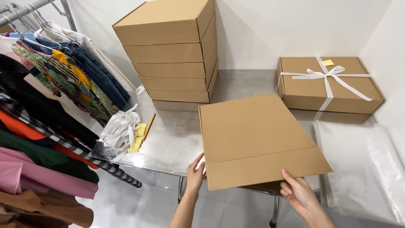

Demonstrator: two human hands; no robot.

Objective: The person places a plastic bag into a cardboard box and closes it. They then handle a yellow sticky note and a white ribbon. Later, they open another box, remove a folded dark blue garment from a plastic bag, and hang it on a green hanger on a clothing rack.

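Note:
A flat brown cardboard box (257, 135) lies on the shiny metal table (177, 143), its near flap hanging past the table's front edge. My left hand (195, 174) grips the box's near left corner from the side. My right hand (299, 193) holds the near edge from below, with fingers curled under the flap. The lid is down and nothing shows inside.
A stack of several brown boxes (173, 55) stands at the back. A box tied with white ribbon (327, 82) sits at the right corner. Clear plastic bags (363, 169) lie right. White ribbon (120, 131), yellow notes and a pencil lie left, beside a clothes rack (46, 105).

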